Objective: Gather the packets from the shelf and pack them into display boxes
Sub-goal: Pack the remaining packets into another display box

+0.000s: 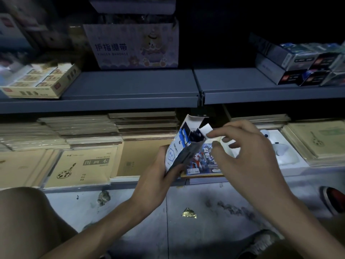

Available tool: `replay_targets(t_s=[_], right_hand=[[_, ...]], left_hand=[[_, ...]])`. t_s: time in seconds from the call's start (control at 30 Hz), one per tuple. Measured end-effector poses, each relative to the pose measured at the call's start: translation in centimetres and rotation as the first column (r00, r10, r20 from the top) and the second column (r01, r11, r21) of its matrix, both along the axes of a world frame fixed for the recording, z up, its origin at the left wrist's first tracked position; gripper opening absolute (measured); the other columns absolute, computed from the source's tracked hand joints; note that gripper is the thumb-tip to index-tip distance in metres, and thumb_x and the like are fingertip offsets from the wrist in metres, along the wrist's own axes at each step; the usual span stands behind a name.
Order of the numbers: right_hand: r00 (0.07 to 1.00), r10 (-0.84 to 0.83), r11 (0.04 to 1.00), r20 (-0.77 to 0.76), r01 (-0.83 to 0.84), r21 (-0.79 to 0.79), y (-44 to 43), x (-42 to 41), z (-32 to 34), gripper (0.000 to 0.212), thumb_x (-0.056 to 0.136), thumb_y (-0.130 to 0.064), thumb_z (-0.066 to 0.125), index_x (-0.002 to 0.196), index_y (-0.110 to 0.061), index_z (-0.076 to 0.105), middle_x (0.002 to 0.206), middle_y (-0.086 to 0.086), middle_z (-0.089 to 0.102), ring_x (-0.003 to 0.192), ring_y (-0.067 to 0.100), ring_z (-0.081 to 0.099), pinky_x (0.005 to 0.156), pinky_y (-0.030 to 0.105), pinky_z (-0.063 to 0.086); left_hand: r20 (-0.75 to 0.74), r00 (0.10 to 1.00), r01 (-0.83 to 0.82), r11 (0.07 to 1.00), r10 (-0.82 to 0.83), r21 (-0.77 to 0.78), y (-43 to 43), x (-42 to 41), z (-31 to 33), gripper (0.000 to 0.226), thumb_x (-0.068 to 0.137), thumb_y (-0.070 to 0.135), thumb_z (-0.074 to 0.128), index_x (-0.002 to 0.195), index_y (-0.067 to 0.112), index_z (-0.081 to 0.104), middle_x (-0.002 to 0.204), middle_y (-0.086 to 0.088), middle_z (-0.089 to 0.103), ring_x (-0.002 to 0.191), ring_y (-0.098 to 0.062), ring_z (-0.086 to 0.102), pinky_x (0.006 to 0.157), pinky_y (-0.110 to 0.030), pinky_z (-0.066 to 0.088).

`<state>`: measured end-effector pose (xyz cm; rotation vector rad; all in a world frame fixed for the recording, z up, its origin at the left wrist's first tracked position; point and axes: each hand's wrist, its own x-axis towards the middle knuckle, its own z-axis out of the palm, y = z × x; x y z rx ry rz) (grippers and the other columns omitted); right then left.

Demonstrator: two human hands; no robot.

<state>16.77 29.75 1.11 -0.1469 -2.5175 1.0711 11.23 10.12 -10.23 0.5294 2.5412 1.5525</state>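
Left hand (155,176) grips the lower end of a small white-and-blue box (179,148), with the fingers wrapped round it. The box is tilted and its top flaps are open, with dark contents (194,136) showing inside. It is held in the air before the lower shelf (149,179), over a colourful booklet (201,161). Right hand (248,156) has its fingers loosely spread and holds nothing; its index fingertip (209,135) is at a side flap.
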Motion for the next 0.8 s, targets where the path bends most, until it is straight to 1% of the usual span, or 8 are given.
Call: replay_targets(t_s=[0.1,0.17,0.23,0.33,0.4,0.53,0.67,0.8], right_hand=[[0.999,0.035,0.999,0.02,-0.035,0.006,-0.4,0.2,-0.4,0.017,0.084,-0.014,0.071,0.078,-0.031,0.07,0.09,-0.013,0.064,0.083,0.009,0.063,0.071,0.026,0.049],[0.996,0.07,0.997,0.06,-0.067,-0.048,-0.9,0.4,-0.8,0.016,0.083,-0.015,0.072,0.074,-0.027,0.068,0.082,-0.011,0.067,0.076,0.013,0.064,0.068,0.03,0.051],[0.993,0.073,0.994,0.091,-0.065,-0.089,-1.4,0.5,-1.4,0.012,0.083,-0.025,0.075,0.073,-0.026,0.068,0.077,-0.011,0.069,0.072,0.013,0.065,0.065,0.033,0.053],[0.99,0.057,0.994,0.129,-0.044,-0.105,-2.2,0.7,-2.1,0.017,0.079,-0.039,0.08,0.071,-0.028,0.069,0.073,-0.016,0.07,0.07,0.009,0.066,0.062,0.027,0.052],[0.986,0.044,0.992,0.159,-0.024,-0.126,-2.5,0.7,-2.4,0.021,0.076,-0.044,0.082,0.068,-0.029,0.07,0.071,-0.019,0.07,0.069,0.007,0.066,0.062,0.025,0.053],[0.973,0.053,0.987,0.223,-0.016,-0.162,-3.0,0.4,-2.8,0.021,0.081,-0.045,0.079,0.069,-0.029,0.074,0.07,-0.021,0.072,0.072,0.002,0.069,0.07,0.033,0.058],[0.966,0.053,0.981,0.254,-0.002,-0.195,-3.9,-0.2,-2.9,0.023,0.083,-0.043,0.08,0.069,-0.026,0.075,0.07,-0.021,0.072,0.071,0.001,0.069,0.069,0.03,0.056],[0.969,0.003,0.975,0.249,0.052,-0.214,-4.5,-0.9,-3.1,0.026,0.08,-0.045,0.083,0.068,-0.025,0.073,0.071,-0.019,0.073,0.07,0.002,0.07,0.071,0.033,0.058]], left_hand=[[-0.014,1.0,-0.016,0.994,0.014,-0.111,-0.2,-0.1,-0.1,0.04,0.094,0.067,0.051,0.123,0.041,0.04,0.114,0.018,0.065,0.098,-0.01,0.066,0.079,-0.045,0.057],[-0.057,0.998,-0.023,0.977,0.011,-0.212,-0.3,0.0,-0.1,0.042,0.094,0.07,0.047,0.121,0.04,0.04,0.108,0.013,0.067,0.09,-0.016,0.066,0.074,-0.045,0.057],[-0.102,0.995,-0.033,0.957,0.003,-0.289,-0.4,0.0,-0.3,0.039,0.096,0.067,0.049,0.12,0.038,0.038,0.102,0.008,0.068,0.085,-0.024,0.066,0.07,-0.046,0.056],[-0.131,0.991,-0.035,0.929,-0.014,-0.368,-0.5,0.2,-0.3,0.037,0.097,0.065,0.048,0.119,0.037,0.035,0.097,0.006,0.069,0.081,-0.025,0.066,0.07,-0.046,0.055],[-0.136,0.991,-0.039,0.918,-0.016,-0.395,-0.6,0.3,-0.1,0.04,0.095,0.067,0.044,0.118,0.037,0.033,0.092,0.005,0.069,0.079,-0.026,0.066,0.069,-0.043,0.054],[-0.14,0.99,-0.05,0.911,-0.009,-0.41,-0.6,0.3,0.2,0.039,0.093,0.068,0.042,0.114,0.037,0.032,0.093,0.004,0.069,0.078,-0.027,0.066,0.063,-0.038,0.05],[-0.135,0.991,-0.061,0.906,0.005,-0.419,-0.2,0.3,0.8,0.037,0.097,0.059,0.046,0.118,0.031,0.036,0.098,0.002,0.07,0.083,-0.031,0.066,0.062,-0.036,0.044],[-0.174,0.985,-0.084,0.896,0.008,-0.436,0.0,0.5,1.0,0.038,0.098,0.056,0.045,0.123,0.028,0.037,0.104,0.005,0.069,0.085,-0.028,0.066,0.065,-0.038,0.049]])
